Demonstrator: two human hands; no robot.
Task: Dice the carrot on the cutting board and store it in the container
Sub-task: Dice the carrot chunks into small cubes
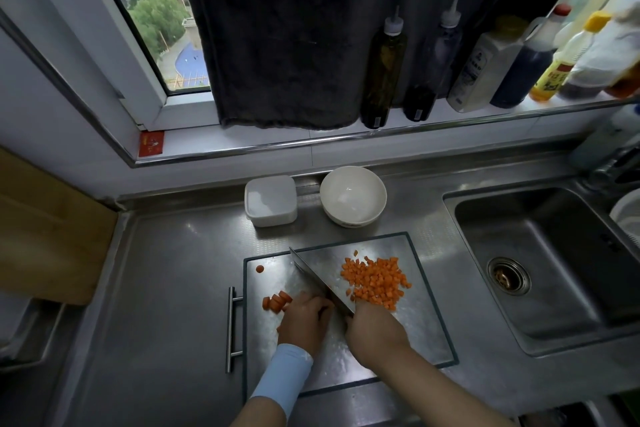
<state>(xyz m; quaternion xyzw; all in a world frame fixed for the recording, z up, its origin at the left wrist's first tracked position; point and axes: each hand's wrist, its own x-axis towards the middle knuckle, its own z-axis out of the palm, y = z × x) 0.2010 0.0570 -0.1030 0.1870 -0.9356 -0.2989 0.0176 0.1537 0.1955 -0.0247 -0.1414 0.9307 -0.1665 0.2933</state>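
Note:
A steel cutting board (429, 329) lies on the counter. A heap of diced carrot (375, 281) sits on its right half. Uncut carrot strips (276, 302) lie at the left, and one round slice (259, 269) lies near the far left corner. My right hand (375, 328) grips the handle of a cleaver (320, 279), whose blade runs diagonally across the board. My left hand (303, 321), fingers curled, holds the carrot strips down right beside the blade. A white lidded container (270, 199) stands behind the board.
A white bowl (352, 197) stands next to the container. A sink (554, 263) lies to the right. Sauce bottles (382, 69) line the window sill beside a dark towel (287, 45). A wooden board (52, 232) leans at the left. The board's bar handle (231, 329) sticks out left.

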